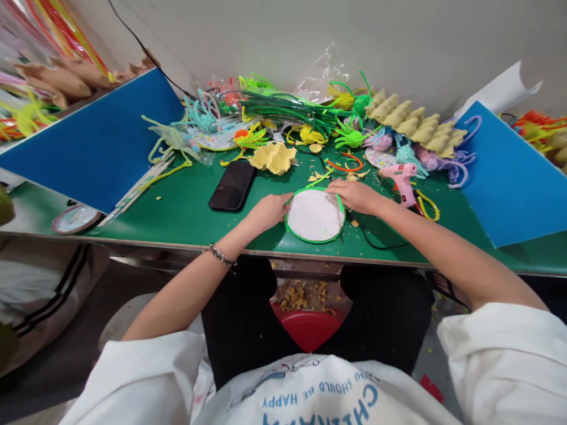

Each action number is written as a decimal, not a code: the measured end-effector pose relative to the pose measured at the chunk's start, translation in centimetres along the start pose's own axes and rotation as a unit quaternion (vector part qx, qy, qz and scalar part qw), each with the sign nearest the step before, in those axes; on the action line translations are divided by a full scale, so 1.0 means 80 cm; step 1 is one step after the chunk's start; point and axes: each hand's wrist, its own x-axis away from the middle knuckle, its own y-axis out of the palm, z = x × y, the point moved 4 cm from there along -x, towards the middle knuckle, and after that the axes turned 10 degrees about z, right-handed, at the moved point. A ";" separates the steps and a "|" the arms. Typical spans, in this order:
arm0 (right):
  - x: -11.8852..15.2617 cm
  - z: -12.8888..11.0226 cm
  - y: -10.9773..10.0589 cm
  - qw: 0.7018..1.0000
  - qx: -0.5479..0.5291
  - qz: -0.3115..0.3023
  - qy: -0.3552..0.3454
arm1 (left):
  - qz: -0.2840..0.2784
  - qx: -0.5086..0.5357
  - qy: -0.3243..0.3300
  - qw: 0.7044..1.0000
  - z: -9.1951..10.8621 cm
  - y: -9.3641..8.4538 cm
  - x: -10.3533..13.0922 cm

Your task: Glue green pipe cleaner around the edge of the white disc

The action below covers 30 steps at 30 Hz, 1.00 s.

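A white round disc edged with a green fuzzy stem lies near the table's front edge. My left hand holds its left rim, fingers closed on the edge. At the upper right of the rim, my right hand pinches the green stem, part of which runs down over the disc's right side. A loose yellow-green stem lies just behind the disc. To the right of my right hand rests a pink glue gun. A black phone lies left of the disc.
Blue boards stand at the left and right. Along the wall are green stems, fuzzy figures and an egg carton. A carton piece and scraps lie behind the disc. A black cable runs near the front edge.
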 end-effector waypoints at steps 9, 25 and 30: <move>0.006 0.004 0.002 0.999 0.002 -0.002 0.047 | 0.014 -0.023 0.003 1.000 0.000 0.002 -0.003; 0.023 -0.004 -0.013 0.999 -0.008 -0.028 0.016 | 0.014 -0.040 -0.014 0.999 0.005 0.000 -0.002; 0.037 -0.013 -0.024 1.000 -0.012 -0.022 0.004 | 0.011 -0.057 -0.031 0.998 0.008 0.001 -0.004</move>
